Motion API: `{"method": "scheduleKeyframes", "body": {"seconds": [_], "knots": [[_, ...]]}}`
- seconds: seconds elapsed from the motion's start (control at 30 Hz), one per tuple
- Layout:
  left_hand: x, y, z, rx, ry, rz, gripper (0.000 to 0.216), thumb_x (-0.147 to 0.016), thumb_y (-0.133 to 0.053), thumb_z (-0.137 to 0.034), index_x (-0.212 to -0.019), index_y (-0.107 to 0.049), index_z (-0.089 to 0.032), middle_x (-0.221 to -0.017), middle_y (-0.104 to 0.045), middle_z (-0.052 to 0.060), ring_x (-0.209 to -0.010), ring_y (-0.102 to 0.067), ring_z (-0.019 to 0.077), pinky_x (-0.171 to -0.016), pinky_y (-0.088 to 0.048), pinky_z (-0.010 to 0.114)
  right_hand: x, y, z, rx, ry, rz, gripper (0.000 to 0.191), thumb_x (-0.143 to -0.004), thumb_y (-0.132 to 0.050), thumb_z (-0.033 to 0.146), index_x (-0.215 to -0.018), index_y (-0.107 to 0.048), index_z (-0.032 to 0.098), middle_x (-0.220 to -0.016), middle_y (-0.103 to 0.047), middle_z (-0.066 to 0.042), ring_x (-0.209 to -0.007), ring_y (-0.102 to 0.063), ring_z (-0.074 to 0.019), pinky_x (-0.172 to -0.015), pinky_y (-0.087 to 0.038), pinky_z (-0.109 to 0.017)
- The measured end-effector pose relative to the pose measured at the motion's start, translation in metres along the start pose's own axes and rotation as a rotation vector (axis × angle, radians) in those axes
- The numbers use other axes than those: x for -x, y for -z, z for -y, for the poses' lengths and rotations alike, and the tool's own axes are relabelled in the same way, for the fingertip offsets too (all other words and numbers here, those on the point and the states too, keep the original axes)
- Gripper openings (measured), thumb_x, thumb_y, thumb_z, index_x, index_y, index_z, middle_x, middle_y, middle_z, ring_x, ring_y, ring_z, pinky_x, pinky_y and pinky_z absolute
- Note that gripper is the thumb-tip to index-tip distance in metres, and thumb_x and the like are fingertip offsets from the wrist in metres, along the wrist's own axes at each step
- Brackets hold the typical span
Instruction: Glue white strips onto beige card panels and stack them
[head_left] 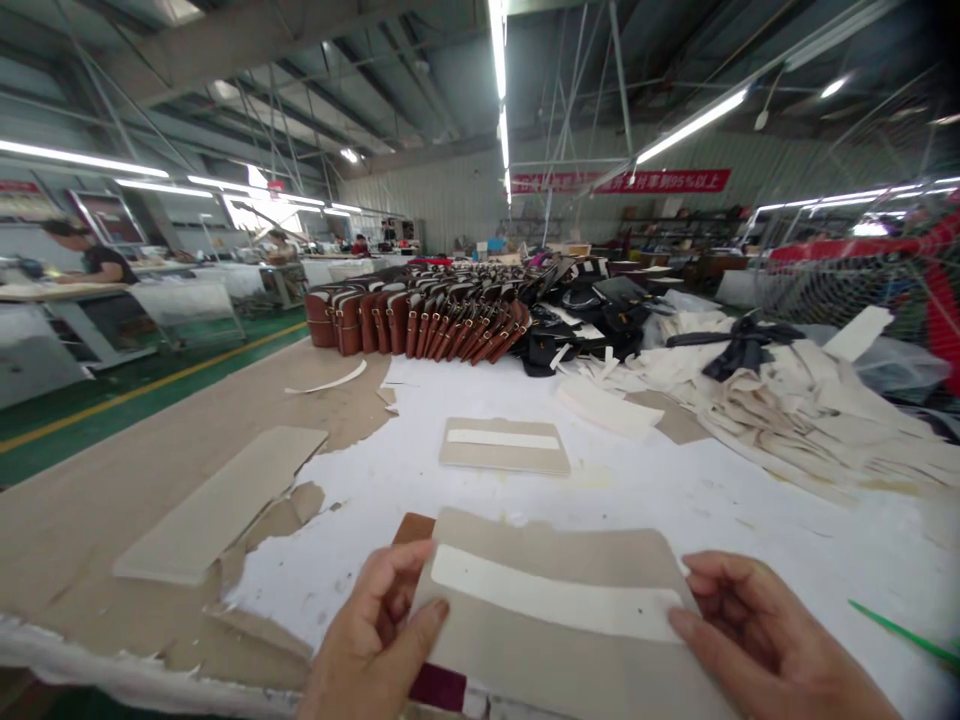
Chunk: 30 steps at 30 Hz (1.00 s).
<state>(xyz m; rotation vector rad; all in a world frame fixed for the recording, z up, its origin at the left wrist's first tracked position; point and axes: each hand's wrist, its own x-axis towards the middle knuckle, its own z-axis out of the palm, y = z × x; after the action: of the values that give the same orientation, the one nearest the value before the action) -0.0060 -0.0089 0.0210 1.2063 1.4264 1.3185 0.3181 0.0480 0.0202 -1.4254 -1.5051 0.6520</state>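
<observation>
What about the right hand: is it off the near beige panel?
No, the right hand pinches the near beige panel at its edge.

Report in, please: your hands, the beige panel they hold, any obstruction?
Left hand and right hand gripping flat beige panel with long white strip, at opposite ends. Flat brown piece partly hidden behind it. Nothing seen blocking either hand.

The bottom edge cuts off 3 things: the left hand [379, 625], the right hand [757, 625] and the beige panel [547, 655] between them. That panel mostly hides 1 brown piece [414, 528]. The right edge crops a green strip [900, 630] and a red fan [862, 248] with a blurred guard [825, 285]. The banner's [660, 182] left lettering is illegibly blurred.
</observation>
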Motion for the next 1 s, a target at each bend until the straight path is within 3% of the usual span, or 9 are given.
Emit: {"method": "scheduleKeyframes", "body": {"seconds": [0.07, 0.17, 0.23, 0.3, 0.43, 0.67, 1.0], "knots": [[-0.026, 0.006, -0.023, -0.121, 0.036, 0.018, 0.041, -0.094, -0.061, -0.044, -0.131, -0.059, -0.026, -0.099, -0.078, 0.002, -0.081, -0.074, 0.0197, -0.069, -0.06, 0.031, -0.042, -0.004, 0.009, -0.021, -0.009, 0.07, 0.037, -0.08, -0.074, 0.05, -0.105, -0.062, 0.025, -0.091, -0.074, -0.005, -0.082, -0.074, -0.0243, -0.067, -0.063, -0.032], [-0.084, 0.005, -0.039, -0.347, 0.0, -0.128, 0.038, -0.09, -0.067, -0.032, -0.126, -0.064, -0.021, -0.084, -0.075, -0.001, -0.082, -0.074, 0.0204, -0.074, -0.057, 0.031, -0.108, -0.032, 0.011, -0.071, -0.026, 0.056, 0.041, -0.073, -0.078, 0.045, -0.104, -0.061, 0.023, -0.098, -0.071, -0.004, -0.083, -0.071, -0.0212, -0.074, -0.061, -0.033], [-0.125, 0.001, -0.036, -0.388, -0.005, -0.127, 0.032, -0.089, -0.072, -0.025, -0.12, -0.067, -0.019, -0.09, -0.075, 0.001, -0.083, -0.073, 0.0196, -0.077, -0.058, 0.032, -0.147, -0.06, 0.005, -0.05, -0.038, 0.045, 0.037, -0.075, -0.078, 0.037, -0.104, -0.061, 0.022, -0.1, -0.07, -0.004, -0.083, -0.07, -0.0198, -0.076, -0.06, -0.034], [-0.161, -0.004, -0.023, -0.445, 0.001, -0.123, 0.027, -0.095, -0.072, -0.03, -0.118, -0.067, -0.017, -0.103, -0.074, 0.004, -0.089, -0.072, 0.0197, -0.082, -0.06, 0.038, -0.176, -0.086, -0.007, -0.006, -0.052, 0.039, 0.032, -0.08, -0.077, 0.03, -0.106, -0.062, 0.019, -0.1, -0.07, -0.004, -0.083, -0.069, -0.0192, -0.077, -0.059, -0.035], [-0.206, -0.009, 0.006, -0.567, 0.009, -0.12, 0.03, -0.099, -0.069, -0.037, -0.12, -0.066, -0.017, -0.12, -0.069, 0.008, -0.103, -0.07, 0.0228, -0.089, -0.061, 0.044, -0.212, -0.119, -0.031, 0.112, -0.06, 0.05, 0.028, -0.097, -0.07, 0.034, -0.117, -0.065, 0.016, -0.112, -0.069, -0.006, -0.093, -0.069, -0.0193, -0.083, -0.059, -0.039], [-0.234, -0.009, 0.027, -0.742, -0.054, -0.113, 0.033, -0.099, -0.068, -0.038, -0.125, -0.065, -0.018, -0.127, -0.067, 0.009, -0.108, -0.069, 0.0246, -0.092, -0.06, 0.047, -0.23, -0.136, -0.054, 0.331, -0.053, 0.116, 0.034, -0.1, -0.068, 0.037, -0.127, -0.064, 0.017, -0.124, -0.068, -0.008, -0.103, -0.069, -0.0223, -0.089, -0.06, -0.044], [-0.236, 0.001, 0.033, -0.963, -0.175, -0.105, 0.033, -0.1, -0.067, -0.038, -0.126, -0.065, -0.018, -0.127, -0.067, 0.009, -0.107, -0.069, 0.0239, -0.092, -0.06, 0.046, -0.232, -0.132, -0.053, 0.578, 0.02, 0.177, 0.032, -0.1, -0.067, 0.037, -0.125, -0.066, 0.017, -0.124, -0.068, -0.008, -0.104, -0.069, -0.0223, -0.089, -0.06, -0.044]]}}
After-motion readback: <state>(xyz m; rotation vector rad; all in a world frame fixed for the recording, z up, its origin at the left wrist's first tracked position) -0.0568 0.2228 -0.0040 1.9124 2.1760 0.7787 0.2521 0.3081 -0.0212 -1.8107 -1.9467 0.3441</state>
